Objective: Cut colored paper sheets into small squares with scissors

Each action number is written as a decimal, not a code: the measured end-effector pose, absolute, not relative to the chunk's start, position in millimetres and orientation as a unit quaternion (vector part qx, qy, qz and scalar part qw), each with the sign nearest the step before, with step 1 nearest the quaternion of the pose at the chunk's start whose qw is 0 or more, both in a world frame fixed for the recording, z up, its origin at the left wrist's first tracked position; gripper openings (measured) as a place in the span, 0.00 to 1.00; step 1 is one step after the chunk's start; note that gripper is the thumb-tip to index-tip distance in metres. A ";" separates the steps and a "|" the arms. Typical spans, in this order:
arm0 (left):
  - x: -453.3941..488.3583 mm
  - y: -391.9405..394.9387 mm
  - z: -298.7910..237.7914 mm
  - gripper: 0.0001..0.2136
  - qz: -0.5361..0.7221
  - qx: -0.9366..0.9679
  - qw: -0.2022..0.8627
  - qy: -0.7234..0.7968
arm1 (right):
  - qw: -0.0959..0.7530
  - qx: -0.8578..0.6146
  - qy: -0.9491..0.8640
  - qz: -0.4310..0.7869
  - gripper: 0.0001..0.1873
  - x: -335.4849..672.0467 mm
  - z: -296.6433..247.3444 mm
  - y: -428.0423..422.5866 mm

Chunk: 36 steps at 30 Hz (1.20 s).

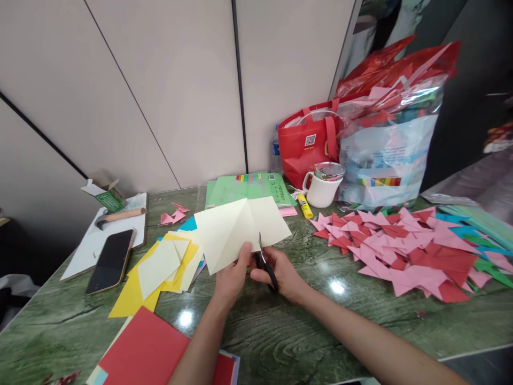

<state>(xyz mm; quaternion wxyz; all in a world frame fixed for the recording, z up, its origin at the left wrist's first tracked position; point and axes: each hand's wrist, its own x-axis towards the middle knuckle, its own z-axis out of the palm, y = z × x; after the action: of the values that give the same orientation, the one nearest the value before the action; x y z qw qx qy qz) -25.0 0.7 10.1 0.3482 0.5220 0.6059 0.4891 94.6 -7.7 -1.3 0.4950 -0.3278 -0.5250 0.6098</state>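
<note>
My left hand (234, 272) grips the lower edge of a creased cream sheet of paper (228, 230), thumb on its near face. The sheet is held up above the table, with fold lines running across it. In my right hand (282, 275) is a pair of scissors (271, 275) with black handles, fingers through the loops. Their blades point up against the paper's lower edge, near my left thumb. Whether the blades have cut into the sheet, I cannot tell. Yellow and cream paper pieces (158, 267) lie to the left of my left hand.
Many pink and red paper stars (404, 246) spread at the right. Behind stand a white mug (323, 187), a glue stick (305, 206), a red bag (304, 144) and a stuffed plastic bag (388, 155). At left lie a phone (111, 262), a hammer (120, 216) and red paper (144, 347).
</note>
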 end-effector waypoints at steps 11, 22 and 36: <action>-23.6 -1.1 16.6 0.16 0.489 0.514 0.360 0.606 | 0.492 -0.335 -0.542 0.593 0.23 95.3 -3.1 -8.1; -24.5 -0.4 12.1 0.17 0.500 0.520 0.346 0.600 | 0.498 -0.335 -0.530 0.599 0.22 93.8 -3.5 -8.7; -25.2 0.8 7.5 0.20 0.507 0.518 0.355 0.591 | 0.494 -0.345 -0.508 0.616 0.22 93.8 -14.2 -7.4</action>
<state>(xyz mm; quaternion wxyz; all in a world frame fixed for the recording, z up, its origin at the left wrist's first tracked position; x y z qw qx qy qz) -25.2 0.8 7.5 0.3549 0.5175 0.5908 0.5071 93.8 -7.4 -14.2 0.4940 -0.3450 -0.5077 0.6157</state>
